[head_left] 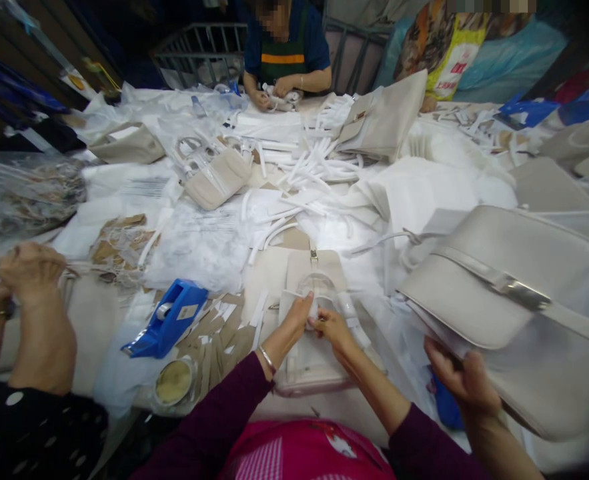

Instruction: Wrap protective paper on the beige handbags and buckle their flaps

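A cream handbag [319, 369] lies flat in front of me, its strap and metal buckle [314, 254] pointing away. Over its upper part, my left hand [298, 312] is closed in a pinch beside a pale sheet and a clear curved piece [319, 285] that looks like plastic. My right hand [333, 328] is closed too, its fingertips close to the left thumb. What either pinch holds is too small and blurred to make out. Left of the bag stands a blue tape dispenser [169, 320], with a round yellowish roll or tin [174, 381] below it.
A co-worker's hand [467, 377] supports a large cream bag [504, 287] at the right. Another person's hands [31, 270] are folded at the left. White tubes [319, 163], card strips [219, 340] and a smaller bag [219, 177] cover the table. A person works opposite [287, 53].
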Available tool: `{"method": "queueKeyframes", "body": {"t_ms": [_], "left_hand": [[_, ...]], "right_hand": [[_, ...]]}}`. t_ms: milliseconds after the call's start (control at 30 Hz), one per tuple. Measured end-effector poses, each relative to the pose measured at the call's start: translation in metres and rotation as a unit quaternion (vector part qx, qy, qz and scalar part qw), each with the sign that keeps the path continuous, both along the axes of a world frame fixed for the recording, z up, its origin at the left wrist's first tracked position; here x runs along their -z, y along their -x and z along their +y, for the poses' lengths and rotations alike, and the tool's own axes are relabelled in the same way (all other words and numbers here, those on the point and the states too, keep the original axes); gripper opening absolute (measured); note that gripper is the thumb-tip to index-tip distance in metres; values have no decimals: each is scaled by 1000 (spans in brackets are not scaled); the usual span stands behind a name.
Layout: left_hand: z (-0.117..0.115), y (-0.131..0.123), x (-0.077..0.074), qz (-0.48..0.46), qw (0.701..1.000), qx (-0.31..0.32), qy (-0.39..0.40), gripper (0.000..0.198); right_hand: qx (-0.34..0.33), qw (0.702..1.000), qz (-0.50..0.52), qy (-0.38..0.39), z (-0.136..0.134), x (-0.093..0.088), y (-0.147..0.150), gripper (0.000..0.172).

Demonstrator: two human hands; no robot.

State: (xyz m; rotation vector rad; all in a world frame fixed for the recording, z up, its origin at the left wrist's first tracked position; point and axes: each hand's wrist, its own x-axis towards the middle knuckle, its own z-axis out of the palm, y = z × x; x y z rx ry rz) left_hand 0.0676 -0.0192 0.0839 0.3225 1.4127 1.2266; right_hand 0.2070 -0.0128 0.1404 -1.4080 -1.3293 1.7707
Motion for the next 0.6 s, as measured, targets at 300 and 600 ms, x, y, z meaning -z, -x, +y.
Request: {"method": "queueKeyframes", "body": {"t_ms": [300,600], "left_hand": [[-34,51,-59,325,937,115,-49,23],[-60,51,-12,255,956,116,85,48]], "right_hand": [[-6,979,68,191,13,22,21,34],[30,987,45,151,-10,40,37,30]]}}
